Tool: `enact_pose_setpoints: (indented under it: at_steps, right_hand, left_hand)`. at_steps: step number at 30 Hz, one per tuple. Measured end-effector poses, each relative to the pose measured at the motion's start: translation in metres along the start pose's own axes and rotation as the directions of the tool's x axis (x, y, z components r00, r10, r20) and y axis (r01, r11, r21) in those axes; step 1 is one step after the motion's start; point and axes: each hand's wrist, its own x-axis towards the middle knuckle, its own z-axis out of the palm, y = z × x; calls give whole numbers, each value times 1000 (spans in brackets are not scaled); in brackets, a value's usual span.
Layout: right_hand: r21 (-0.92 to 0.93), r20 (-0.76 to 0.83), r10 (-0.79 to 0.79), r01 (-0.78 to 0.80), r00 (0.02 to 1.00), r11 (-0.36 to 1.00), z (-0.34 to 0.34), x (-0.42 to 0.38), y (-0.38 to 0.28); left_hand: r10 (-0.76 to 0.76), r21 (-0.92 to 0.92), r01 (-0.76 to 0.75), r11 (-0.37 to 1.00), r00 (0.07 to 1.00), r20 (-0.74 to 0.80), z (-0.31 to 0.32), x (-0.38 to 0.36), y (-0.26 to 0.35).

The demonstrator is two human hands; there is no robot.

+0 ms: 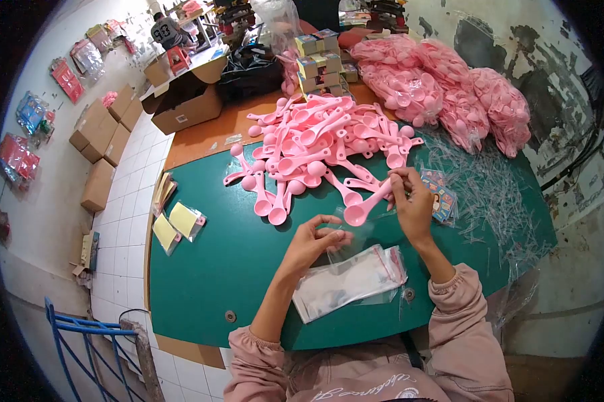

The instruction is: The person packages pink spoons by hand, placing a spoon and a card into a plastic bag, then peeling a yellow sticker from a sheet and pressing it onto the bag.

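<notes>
Right hand [412,201] pinches spoon [367,204]; left hand [317,240] holds bag [359,236]. Thin plastic might split if spoon snags it.

Left hand [311,244] curled, right hand [413,204] pinching (farther forward); forearms [280,295] converging.

The widest free lane runs across the bare green table top [215,275] to the left of the bare left hand [317,242], bounded on its far left by flat, pale-yellow packets in clear film [184,220]. Straight ahead, a broad heap of pink plastic measuring scoops [315,137] blocks low passage, while a stack of flat clear plastic sleeves [345,285] covers the surface nearer the body. Right of the bare right hand [412,203], colourful printed cards [441,201] and scattered thin transparent plastic strips [499,194] crowd the way.
</notes>
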Motion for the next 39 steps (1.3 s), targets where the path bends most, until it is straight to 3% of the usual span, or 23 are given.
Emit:
enact_pose_setpoints:
  at_steps: [5, 12, 15, 16, 19, 20, 21, 22, 27, 29, 30, 32, 33, 35, 36, 37, 39]
  right_hand:
    - [109, 25, -39, 36, 999, 993, 1, -4, -5]
    - [31, 120, -26, 22, 992, 999, 3, -10, -16]
    - [-35, 326, 67, -59, 943, 998, 4, -12, -6]
    - [-35, 322, 69, -61, 944, 998, 3, -12, -5]
    - [93, 368, 152, -199, 917, 976, 2, -11, -7]
    - [91, 367, 155, -201, 917, 975, 1, -10, -5]
    - [125, 340, 115, -166, 933, 978, 0, -8, -3]
    - [159, 314, 73, -128, 947, 979, 0, -8, -3]
    - [260, 407, 24, -140, 913, 955, 2, -12, -3]
    - [226, 538, -190, 77, 821, 971, 5, -16, -7]
    - [226, 538, -191, 78, 821, 971, 6, -17, -6]
    - [203, 585, -298, 220, 754, 954, 7, -19, -2]
    - [179, 606, -334, 285, 722, 942, -4, -8, -18]
    - [-19, 629, -212, 288, 748, 957, -39, 17, -12]
    - [-247, 569, -111, 298, 815, 922, -59, 27, -19]
    - [-461, 486, -28, 284, 873, 841, -79, 33, -24]
    - [-799, 336, 54, 254, 940, 545, -111, 35, 7]
  left_hand:
    - [13, 27, -12, 1000, 1000, -21, 1, 3, -4]
    - [27, 36, -28, 999, 999, 19, 5, 5, -6]
    - [100, 69, -110, 992, 986, 136, 8, 2, -3]
    - [98, 70, -108, 992, 985, 140, 11, 0, -1]
    - [88, -24, -86, 996, 992, 89, 14, -5, 6]
    - [-46, -10, 48, 999, 986, 161, 7, -7, 10]
    - [-176, 13, 178, 984, 958, 228, 3, -9, 12]
    - [-175, 10, 177, 984, 958, 226, 2, -9, 11]
    - [-47, 25, 43, 999, 980, 191, -3, -5, 7]
    - [-41, -72, 53, 996, 987, 154, 0, -7, 9]
    - [-40, -169, 60, 984, 992, 119, 1, -7, 9]
    - [-5, -144, 21, 989, 994, 112, -2, -8, 9]
    - [32, -122, -19, 992, 994, 104, -4, -7, 9]
    - [13, -121, -4, 993, 997, 76, 0, -9, 18]
    - [-1, -125, 6, 992, 999, 37, 3, -12, 23]
    - [-29, -97, 33, 995, 999, 40, 4, -14, 27]
    - [-48, -89, 52, 995, 998, 46, 7, -17, 31]
